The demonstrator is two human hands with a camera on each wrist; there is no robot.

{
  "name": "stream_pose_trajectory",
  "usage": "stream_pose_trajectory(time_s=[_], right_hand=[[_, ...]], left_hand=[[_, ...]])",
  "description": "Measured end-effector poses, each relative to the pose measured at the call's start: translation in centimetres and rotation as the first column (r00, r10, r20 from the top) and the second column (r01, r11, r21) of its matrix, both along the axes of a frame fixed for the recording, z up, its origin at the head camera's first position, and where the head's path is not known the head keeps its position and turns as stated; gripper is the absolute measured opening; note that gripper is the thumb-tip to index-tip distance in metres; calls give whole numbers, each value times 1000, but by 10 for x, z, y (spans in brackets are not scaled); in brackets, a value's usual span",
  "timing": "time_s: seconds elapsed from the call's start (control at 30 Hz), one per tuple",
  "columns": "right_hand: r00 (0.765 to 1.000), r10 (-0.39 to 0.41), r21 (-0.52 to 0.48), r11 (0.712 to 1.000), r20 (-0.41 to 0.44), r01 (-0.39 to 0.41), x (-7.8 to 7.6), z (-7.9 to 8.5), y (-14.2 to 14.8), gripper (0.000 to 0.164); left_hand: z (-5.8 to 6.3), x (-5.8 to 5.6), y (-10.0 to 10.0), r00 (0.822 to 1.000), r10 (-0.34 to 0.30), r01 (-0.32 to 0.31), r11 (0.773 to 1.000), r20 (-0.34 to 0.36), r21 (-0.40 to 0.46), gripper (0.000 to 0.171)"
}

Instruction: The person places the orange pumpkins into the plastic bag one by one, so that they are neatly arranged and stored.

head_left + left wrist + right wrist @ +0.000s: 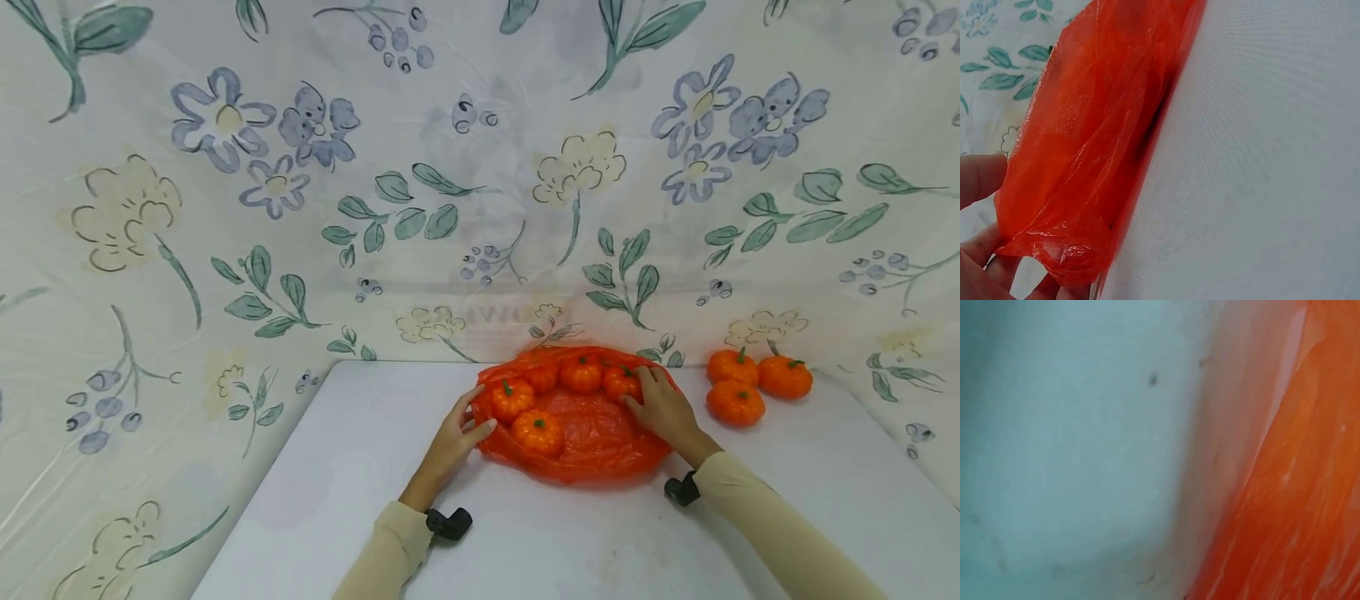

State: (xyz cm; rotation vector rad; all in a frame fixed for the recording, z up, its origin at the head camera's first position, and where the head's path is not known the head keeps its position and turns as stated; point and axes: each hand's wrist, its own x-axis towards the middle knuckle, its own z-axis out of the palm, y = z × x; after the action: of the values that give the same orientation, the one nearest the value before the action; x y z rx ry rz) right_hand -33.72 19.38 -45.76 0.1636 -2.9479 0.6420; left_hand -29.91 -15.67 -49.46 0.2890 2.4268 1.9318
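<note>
An open red plastic bag (600, 425) lies spread on the white table, its rim loosely raised. Several small orange pumpkins (538, 432) sit inside, along its left and back. My left hand (453, 433) holds the bag's left edge, thumb on the inner side and fingers behind the film; the left wrist view shows the same grip on the bag (1079, 137). At the right end of the bag, my right hand (667, 408) has thumb and fingers around the side of a small pumpkin (619, 383). The right wrist view shows the bag's side (1297, 506), but no fingers.
Three more small pumpkins (735, 403) stand grouped on the table to the right of the bag. A floral sheet (480, 208) hangs behind the white table (360, 433), along its back edge and sides.
</note>
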Motion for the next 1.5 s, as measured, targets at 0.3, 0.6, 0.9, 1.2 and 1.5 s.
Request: stream_pose_trajectory(time_s=[0.3,0.6,0.9,1.2,1.5], right_hand=[[1000,-1,14,1000,-31,1,4,1,-4,55],[990,6,20,1000,-142,-3,22,17,2,55],[919,-128,-68,992,-373,110,31,43,43,37],[965,-236,-116,968,-113,224,36,52,99,60],[971,-235,-225,949,-31,223,41,37,126,74]], left_hand=[[0,0,0,1000,-20,20,999,10,26,64],[-2,0,1,1000,-25,25,999,0,42,64],[-1,2,2,1000,-13,13,999,2,51,64],[0,0,0,1000,-15,14,999,4,32,63],[0,0,1,1000,-11,11,1000,-5,26,64]])
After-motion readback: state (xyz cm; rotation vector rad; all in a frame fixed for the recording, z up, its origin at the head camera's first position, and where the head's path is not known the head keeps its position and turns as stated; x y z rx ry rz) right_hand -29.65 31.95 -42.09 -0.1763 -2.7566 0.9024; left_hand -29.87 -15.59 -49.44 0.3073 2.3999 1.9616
